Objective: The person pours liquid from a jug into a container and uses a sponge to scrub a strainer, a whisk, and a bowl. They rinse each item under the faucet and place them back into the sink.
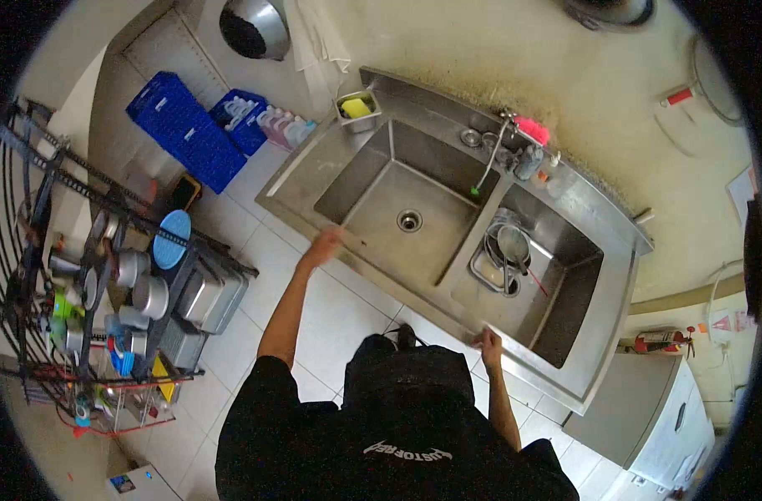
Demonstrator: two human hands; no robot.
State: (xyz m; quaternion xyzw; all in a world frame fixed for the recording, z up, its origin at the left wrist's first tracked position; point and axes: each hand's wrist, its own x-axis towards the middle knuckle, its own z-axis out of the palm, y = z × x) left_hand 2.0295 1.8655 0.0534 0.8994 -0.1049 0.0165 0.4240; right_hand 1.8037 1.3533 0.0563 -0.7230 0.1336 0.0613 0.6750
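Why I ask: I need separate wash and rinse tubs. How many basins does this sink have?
2. The empty basin is by the left hand; the second basin, by the right hand, holds metal ware. None look hidden.

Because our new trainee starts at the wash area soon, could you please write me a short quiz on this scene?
1. True or false: the dishes lie in the right basin.
2. The left hand and right hand both rest on: A) a broom, B) the sink's front rim, C) a chopping board?
3. Fill in: the sponge at the sink's back corner is coloured ___.
Key: 1 true; 2 B; 3 yellow.
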